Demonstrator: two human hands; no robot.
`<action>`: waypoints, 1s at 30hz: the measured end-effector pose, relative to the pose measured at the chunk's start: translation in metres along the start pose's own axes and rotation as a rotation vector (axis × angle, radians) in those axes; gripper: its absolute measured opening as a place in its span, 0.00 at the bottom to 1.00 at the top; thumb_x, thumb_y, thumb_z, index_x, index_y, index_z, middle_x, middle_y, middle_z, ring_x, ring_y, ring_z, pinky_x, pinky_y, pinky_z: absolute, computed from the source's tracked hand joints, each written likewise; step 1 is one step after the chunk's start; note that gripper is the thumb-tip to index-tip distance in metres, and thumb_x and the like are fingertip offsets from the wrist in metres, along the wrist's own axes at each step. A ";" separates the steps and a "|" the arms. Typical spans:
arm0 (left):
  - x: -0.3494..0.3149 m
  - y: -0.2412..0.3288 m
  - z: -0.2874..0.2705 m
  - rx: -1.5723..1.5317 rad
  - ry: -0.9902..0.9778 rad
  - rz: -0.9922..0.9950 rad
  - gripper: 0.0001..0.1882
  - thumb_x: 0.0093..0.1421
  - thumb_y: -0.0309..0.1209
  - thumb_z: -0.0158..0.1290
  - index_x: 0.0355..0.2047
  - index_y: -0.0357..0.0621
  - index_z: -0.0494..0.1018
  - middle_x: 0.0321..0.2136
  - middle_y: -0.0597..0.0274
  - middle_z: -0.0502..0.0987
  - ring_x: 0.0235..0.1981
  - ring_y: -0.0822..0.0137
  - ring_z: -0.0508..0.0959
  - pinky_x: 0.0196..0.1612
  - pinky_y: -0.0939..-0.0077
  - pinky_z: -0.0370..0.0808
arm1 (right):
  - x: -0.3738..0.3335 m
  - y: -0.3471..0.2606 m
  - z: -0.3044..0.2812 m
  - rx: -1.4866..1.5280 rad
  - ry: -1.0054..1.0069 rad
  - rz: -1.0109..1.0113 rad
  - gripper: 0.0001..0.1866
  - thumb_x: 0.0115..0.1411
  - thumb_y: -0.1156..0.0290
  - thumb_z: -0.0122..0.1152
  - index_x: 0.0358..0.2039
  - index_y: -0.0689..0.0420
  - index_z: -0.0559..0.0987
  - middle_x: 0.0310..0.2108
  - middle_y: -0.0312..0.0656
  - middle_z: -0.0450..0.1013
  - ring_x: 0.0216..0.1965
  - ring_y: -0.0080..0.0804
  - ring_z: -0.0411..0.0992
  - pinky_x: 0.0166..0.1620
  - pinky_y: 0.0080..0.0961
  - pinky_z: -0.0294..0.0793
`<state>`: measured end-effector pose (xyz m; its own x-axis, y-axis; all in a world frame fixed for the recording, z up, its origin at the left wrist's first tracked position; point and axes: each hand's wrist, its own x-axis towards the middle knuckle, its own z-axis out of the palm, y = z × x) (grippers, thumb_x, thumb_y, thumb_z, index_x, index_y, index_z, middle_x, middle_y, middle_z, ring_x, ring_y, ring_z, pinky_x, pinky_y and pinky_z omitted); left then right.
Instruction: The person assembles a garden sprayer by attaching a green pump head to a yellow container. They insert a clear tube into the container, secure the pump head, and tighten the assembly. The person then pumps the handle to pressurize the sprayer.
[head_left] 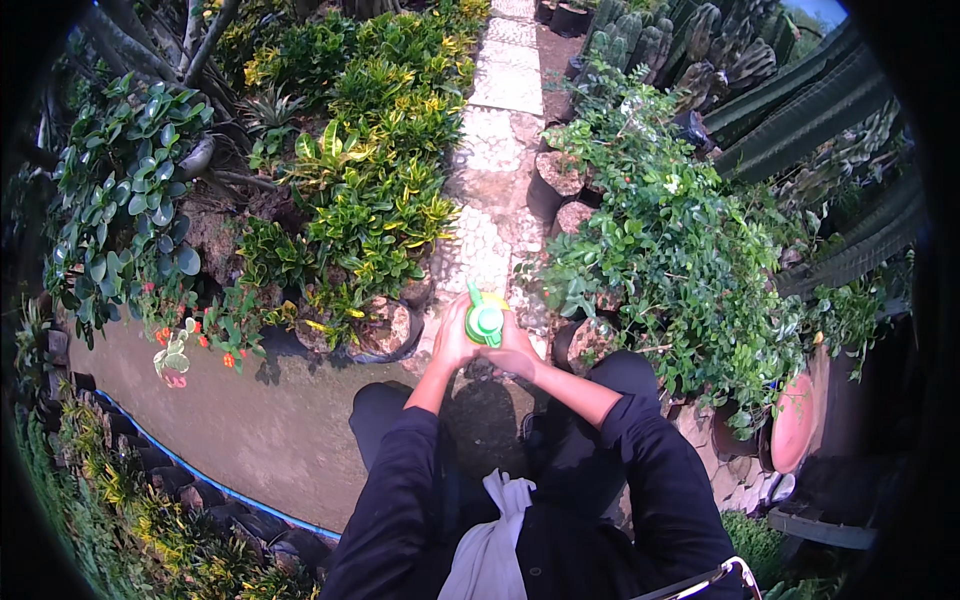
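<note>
Between my two hands, in front of my knees, is a green spray bottle [486,320] seen from above. Its round head has a pale centre, and a green nozzle points away from me. A bit of yellow shows beside the head; the rest of the body is hidden by the head and my hands. My left hand [456,338] is closed around the bottle's left side. From the right, my right hand [514,352] wraps its other side, the fingers partly out of sight.
A pale stone path [484,245] runs straight ahead. Yellow-green shrubs [380,200] line its left, potted leafy bushes [650,220] its right, with tall cacti [810,110] beyond. A blue hose [210,478] curves along the lower left. A reddish oval pot [792,425] stands at right.
</note>
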<state>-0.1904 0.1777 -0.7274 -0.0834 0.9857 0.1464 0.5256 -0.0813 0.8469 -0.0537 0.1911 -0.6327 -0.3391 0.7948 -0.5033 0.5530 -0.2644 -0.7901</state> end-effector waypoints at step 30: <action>-0.008 -0.022 -0.006 -0.033 -0.061 0.116 0.56 0.25 0.42 0.71 0.56 0.38 0.57 0.54 0.50 0.62 0.56 0.55 0.62 0.59 0.66 0.59 | 0.072 -0.055 -0.030 -1.248 -0.596 -0.651 0.30 0.43 0.72 0.62 0.50 0.52 0.67 0.41 0.47 0.72 0.47 0.42 0.69 0.49 0.43 0.67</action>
<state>-0.2068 0.1710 -0.7442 0.0280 0.9765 0.2137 0.5004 -0.1988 0.8427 -0.0856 0.2795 -0.6148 -0.8473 0.1787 -0.5002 0.3565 0.8894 -0.2861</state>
